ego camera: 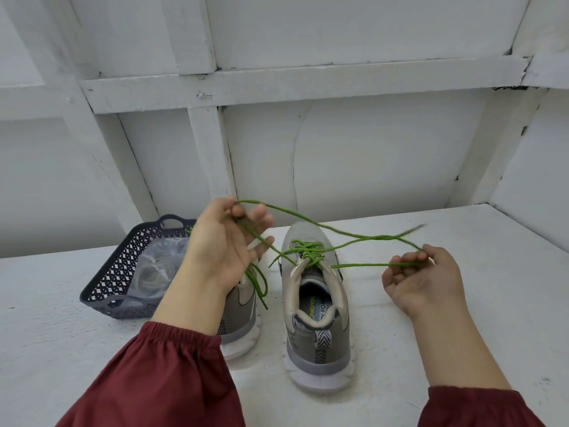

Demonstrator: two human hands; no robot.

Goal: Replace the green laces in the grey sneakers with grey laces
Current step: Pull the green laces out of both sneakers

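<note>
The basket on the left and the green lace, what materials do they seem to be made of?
The basket looks like moulded plastic, dark navy with a dull finish: its walls are a regular open lattice and a handle hole is cut in the rim. The green lace seems to be a woven textile cord, matte and slightly fuzzy; it bends limply between the left hand and the right hand.

— What's behind the work surface?
— A white painted wall (354,155) crossed by white wooden battens (301,83), 1 horizontal, others upright or slanted.
— And underneath?
— A white table (462,303), scuffed and speckled. Light is soft and even, with faint shadows.
</note>
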